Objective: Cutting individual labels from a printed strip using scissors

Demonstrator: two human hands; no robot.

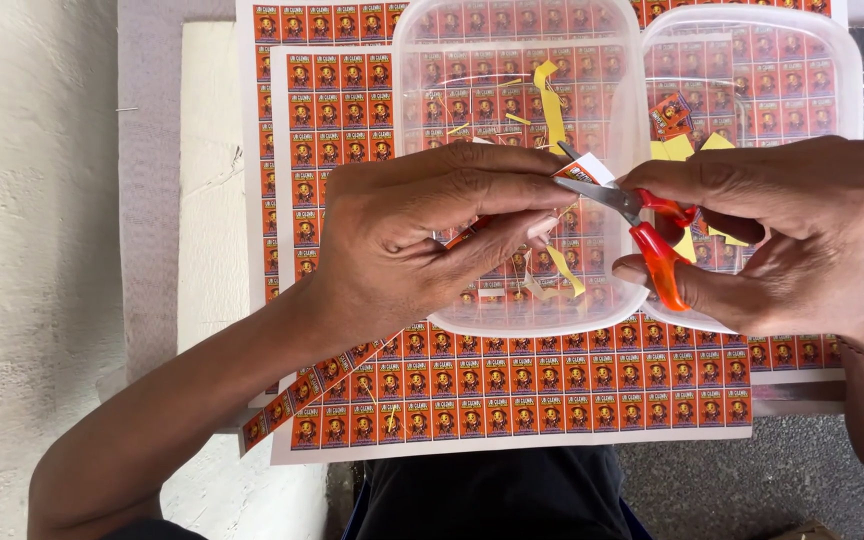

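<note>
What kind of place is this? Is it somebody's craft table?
Probably a small handwork spot, at home or in a little workshop. Printed sheets of orange labels cover the surface, the right hand works orange-handled scissors on a label piece in the left hand, and clear plastic tubs catch the trimmings.

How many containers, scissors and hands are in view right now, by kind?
Clear plastic containers: 2, the second to the right
Scissors, orange handles: 1
Hands: 2, left hand and right hand
Total: 5

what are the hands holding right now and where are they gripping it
The right hand holds small scissors by their orange handles; the left hand pinches a small orange printed label by one end.
</note>
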